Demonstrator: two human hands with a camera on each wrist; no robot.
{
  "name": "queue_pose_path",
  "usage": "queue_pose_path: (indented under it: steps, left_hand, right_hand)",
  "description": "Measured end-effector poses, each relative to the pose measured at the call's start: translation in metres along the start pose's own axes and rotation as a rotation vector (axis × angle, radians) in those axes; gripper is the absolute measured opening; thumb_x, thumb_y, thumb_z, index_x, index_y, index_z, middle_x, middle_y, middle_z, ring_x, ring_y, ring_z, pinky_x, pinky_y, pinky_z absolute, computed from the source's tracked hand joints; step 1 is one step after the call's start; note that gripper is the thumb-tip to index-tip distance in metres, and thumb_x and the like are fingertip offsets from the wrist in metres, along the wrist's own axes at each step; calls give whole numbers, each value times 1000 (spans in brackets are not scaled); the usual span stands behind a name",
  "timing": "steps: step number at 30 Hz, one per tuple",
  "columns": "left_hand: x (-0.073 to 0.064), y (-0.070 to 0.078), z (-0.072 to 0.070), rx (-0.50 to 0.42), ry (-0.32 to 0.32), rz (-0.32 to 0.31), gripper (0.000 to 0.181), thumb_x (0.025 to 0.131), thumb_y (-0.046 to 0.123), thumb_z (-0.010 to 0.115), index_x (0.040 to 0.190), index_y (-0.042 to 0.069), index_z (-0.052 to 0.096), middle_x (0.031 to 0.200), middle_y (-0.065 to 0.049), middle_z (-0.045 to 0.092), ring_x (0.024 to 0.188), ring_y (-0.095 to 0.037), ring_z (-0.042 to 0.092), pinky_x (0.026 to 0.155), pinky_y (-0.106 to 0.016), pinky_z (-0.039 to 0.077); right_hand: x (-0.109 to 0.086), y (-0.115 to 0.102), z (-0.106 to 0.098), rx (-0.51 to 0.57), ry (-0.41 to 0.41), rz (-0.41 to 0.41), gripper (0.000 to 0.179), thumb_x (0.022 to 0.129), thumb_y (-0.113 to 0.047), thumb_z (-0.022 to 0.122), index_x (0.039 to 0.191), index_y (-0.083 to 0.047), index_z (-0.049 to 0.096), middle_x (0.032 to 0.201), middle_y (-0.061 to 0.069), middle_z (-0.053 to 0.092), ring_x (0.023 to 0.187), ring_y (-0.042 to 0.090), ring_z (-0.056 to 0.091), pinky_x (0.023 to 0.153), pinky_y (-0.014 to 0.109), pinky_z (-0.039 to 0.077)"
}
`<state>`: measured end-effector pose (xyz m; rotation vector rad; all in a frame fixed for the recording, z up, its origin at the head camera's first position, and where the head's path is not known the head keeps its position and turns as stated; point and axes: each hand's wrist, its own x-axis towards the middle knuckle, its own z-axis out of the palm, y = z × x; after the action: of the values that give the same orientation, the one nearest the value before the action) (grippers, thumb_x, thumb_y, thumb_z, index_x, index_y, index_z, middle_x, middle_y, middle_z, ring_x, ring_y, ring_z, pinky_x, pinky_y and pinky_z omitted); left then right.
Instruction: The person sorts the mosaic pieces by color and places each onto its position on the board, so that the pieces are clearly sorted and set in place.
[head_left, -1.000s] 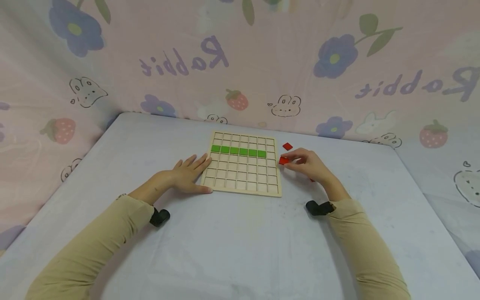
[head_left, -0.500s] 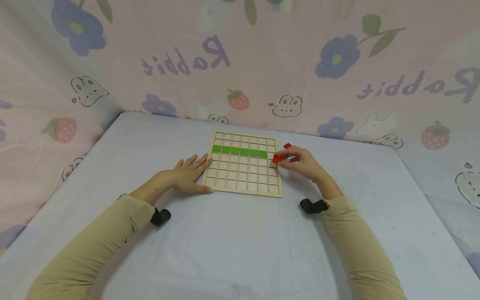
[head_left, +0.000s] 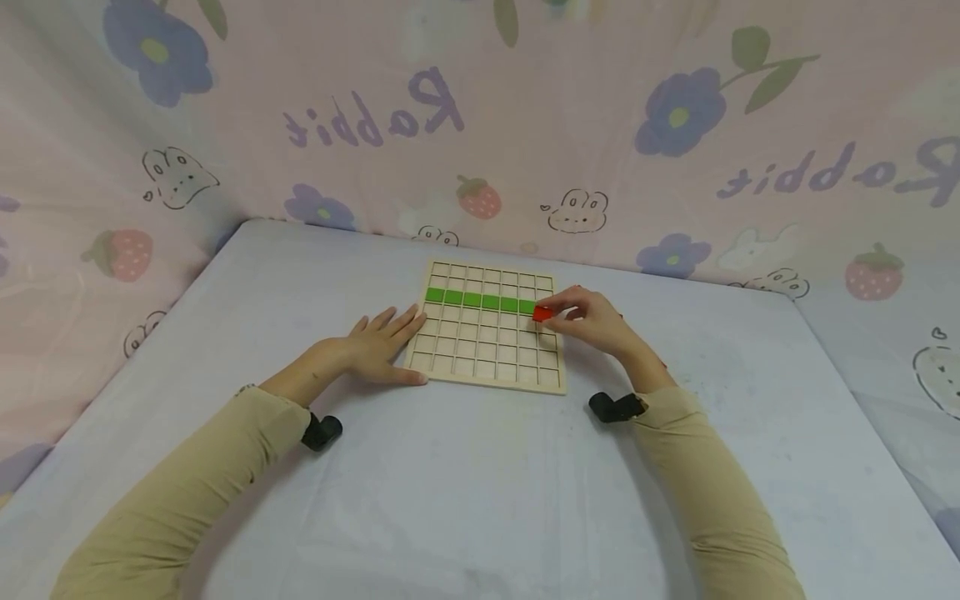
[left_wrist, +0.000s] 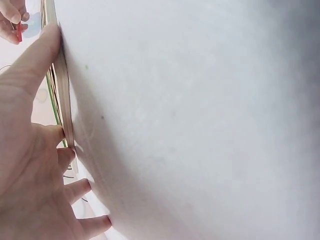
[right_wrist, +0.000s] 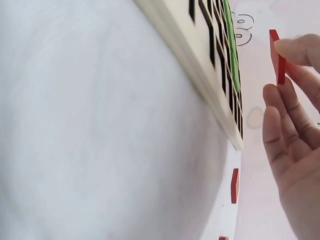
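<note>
**Red tile [head_left: 542,314] held over wooden board [head_left: 486,342]**

The right hand [head_left: 592,323] clamps it between thumb and finger, at the fingertips, the board below. Green tiles [head_left: 491,302] lie just left of that hand. The left hand [head_left: 378,350], fingers spread apart, touches the board to its right. A second red tile [right_wrist: 235,186] lies below the right hand.

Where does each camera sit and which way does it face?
Head: on the head, looking forward and down at the grid board; left hand, right hand, sleeves show.
Left wrist: on that wrist, looking at the board's edge; left hand close, right hand small in a corner.
Right wrist: on that wrist, looking across the tabletop at the board; right hand shows.
Both wrist views share the red tile the right hand pinches.
</note>
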<state>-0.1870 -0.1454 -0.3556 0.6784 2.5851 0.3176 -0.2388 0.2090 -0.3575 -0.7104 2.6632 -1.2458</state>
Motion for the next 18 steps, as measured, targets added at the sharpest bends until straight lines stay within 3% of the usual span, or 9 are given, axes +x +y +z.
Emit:
queue_pose_path:
  steps: [12, 18]
  left_hand:
    - [1, 0, -1, 0, -1, -6, 97, 90, 55, 57, 155, 8, 1, 162, -13, -6, 146, -44, -5, 112, -67, 1]
    - [1, -1, 0, 9, -1, -5, 97, 90, 55, 57, 155, 8, 1, 162, -14, -6, 146, -44, -5, 111, -68, 2]
  right_hand:
    - [13, -6, 11, 28, -15, -33, 34, 85, -9, 72, 118, -2, 67, 106, 14, 63, 98, 22, 58, 82, 26, 48]
    - [20, -14, 18, 55, -17, -16, 34, 85, -12, 73, 118, -4, 68, 110, 12, 63, 103, 24, 58, 88, 35, 47]
